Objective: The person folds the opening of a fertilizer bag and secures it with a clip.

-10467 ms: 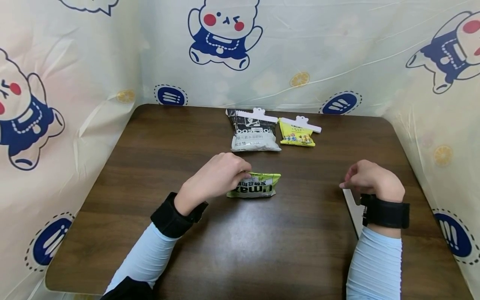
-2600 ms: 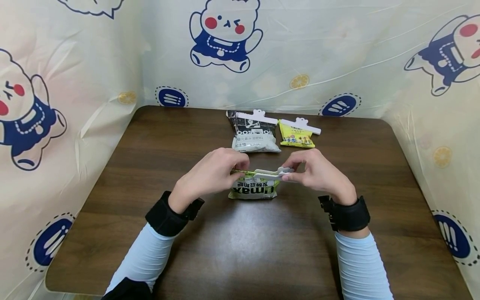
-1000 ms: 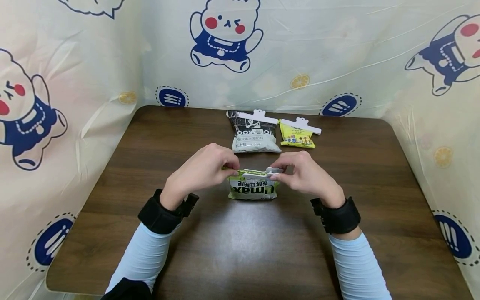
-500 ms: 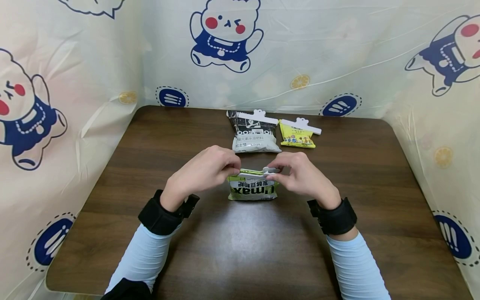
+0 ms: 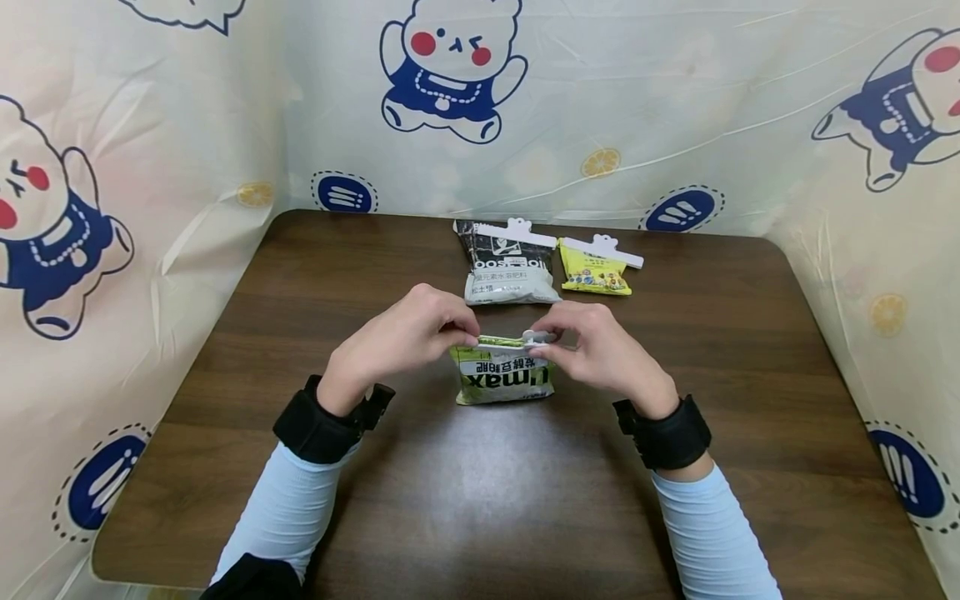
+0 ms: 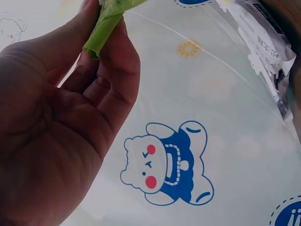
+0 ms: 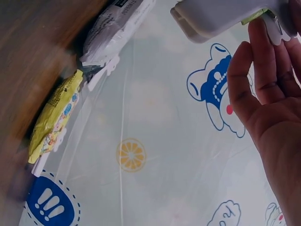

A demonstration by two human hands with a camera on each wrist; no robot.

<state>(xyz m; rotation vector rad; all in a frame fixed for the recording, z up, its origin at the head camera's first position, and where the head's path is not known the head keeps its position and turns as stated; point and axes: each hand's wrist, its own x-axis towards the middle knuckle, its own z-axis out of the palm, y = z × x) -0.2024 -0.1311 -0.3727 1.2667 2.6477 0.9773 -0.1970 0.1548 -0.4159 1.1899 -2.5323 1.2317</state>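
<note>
A small green-and-white bag stands near the table's middle, its printing upside down in the head view. My left hand pinches its top left corner; the left wrist view shows the folded green edge between thumb and fingers. Along the bag's top edge lies a white bag clip, whose knobbed part my right hand grips between thumb and fingers. Up close in the right wrist view, the clip's pale bar sits above the fingertips, with a bit of green film beside it.
Behind the hands, a black-and-grey bag and a smaller yellow bag stand side by side, each with a white clip across its top. A printed curtain surrounds the far and side edges of the brown wooden table.
From the table's right side, my right hand has brought the white clip to the green bag and moved it leftward along the top edge. My left hand has shifted slightly left, still pinching the bag.
</note>
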